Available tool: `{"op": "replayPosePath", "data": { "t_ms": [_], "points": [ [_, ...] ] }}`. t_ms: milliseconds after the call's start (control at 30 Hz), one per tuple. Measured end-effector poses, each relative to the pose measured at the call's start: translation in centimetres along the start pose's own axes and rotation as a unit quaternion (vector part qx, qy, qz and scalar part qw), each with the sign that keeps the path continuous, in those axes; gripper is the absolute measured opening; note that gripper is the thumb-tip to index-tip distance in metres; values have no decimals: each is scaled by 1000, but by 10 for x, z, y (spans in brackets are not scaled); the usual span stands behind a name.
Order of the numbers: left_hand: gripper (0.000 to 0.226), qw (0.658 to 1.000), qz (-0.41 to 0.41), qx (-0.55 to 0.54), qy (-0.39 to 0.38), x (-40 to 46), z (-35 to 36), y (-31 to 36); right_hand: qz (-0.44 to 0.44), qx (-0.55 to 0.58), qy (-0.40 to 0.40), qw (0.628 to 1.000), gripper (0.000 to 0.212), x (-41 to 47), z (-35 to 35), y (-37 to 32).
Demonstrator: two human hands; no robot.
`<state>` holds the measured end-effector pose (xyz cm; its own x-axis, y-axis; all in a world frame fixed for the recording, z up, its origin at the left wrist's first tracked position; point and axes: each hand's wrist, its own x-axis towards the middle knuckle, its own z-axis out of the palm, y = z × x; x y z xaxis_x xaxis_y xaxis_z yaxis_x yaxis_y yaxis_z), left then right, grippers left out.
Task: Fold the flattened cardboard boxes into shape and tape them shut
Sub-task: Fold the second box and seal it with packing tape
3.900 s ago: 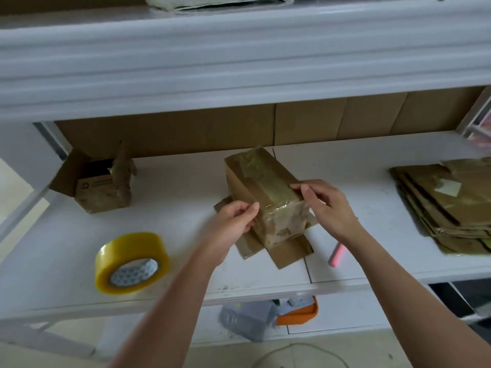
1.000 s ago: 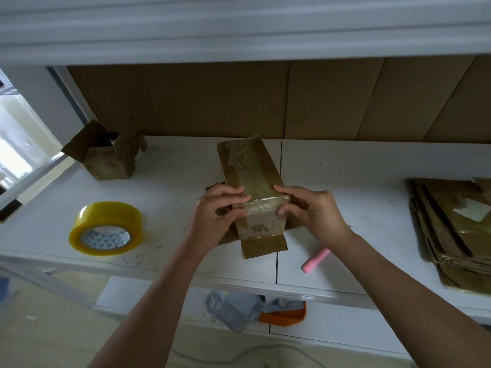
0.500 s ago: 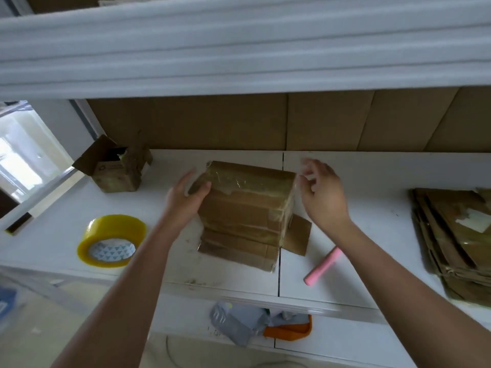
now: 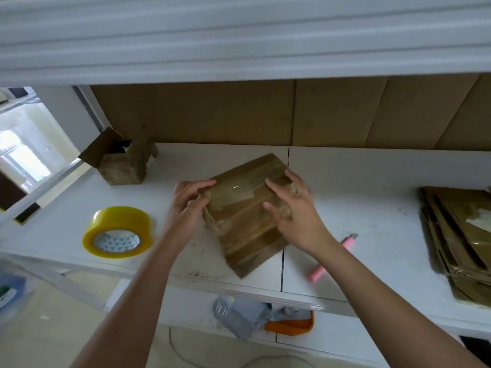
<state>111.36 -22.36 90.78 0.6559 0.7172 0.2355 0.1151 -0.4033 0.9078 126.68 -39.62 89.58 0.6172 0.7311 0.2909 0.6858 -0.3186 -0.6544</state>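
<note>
The left hand (image 4: 190, 201) grips the left edge of the taped cardboard box (image 4: 245, 216); the right hand (image 4: 291, 208) rests flat on its top, fingers spread. The box lies mid-shelf (image 4: 345, 181), between the yellow tape roll (image 4: 118, 232) at left and the flattened stack (image 4: 462, 240) at right.

Packing workroom, white metal shelving (image 4: 372, 197), tape roll (image 4: 118, 232), stacked flattened cardboard boxes (image 4: 462, 235)
</note>
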Motion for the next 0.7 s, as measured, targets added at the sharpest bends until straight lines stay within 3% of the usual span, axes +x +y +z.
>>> {"op": "replayPosePath", "data": {
  "t_ms": [33, 100, 200, 333, 400, 467, 600, 700],
  "points": [
    [27, 999, 21, 24, -9, -5, -2, 1, 12, -31, -15, 999, 58, 2, 0, 1],
    [19, 995, 49, 64, -55, -15, -4, 3, 36, -49, 41, 997, 62, 3, -1, 0],
    [31, 995, 49, 62, -66, -25, -2, 4, -5, 79, 136, 987, 38, -13, -3, -7],
    [36, 997, 35, 6, -75, -32, 1, 6, -125, 40, 52, 990, 54, -41, 9, -20],
    [38, 996, 16, 11, -84, -32, -4, 5, -141, 36, 72, 987, 44, -40, 15, -19],
    [36, 997, -9, 21, -75, -31, -9, 6, -130, 72, 64, 987, 34, -36, 17, -17],
    [32, 997, 4, 50, -55, -30, -5, 12, -70, 156, -19, 985, 37, -32, 11, -15],
    [32, 995, 31, 71, -67, -30, -7, 12, -58, 97, -51, 992, 37, -31, 2, -24]
  ]
}}
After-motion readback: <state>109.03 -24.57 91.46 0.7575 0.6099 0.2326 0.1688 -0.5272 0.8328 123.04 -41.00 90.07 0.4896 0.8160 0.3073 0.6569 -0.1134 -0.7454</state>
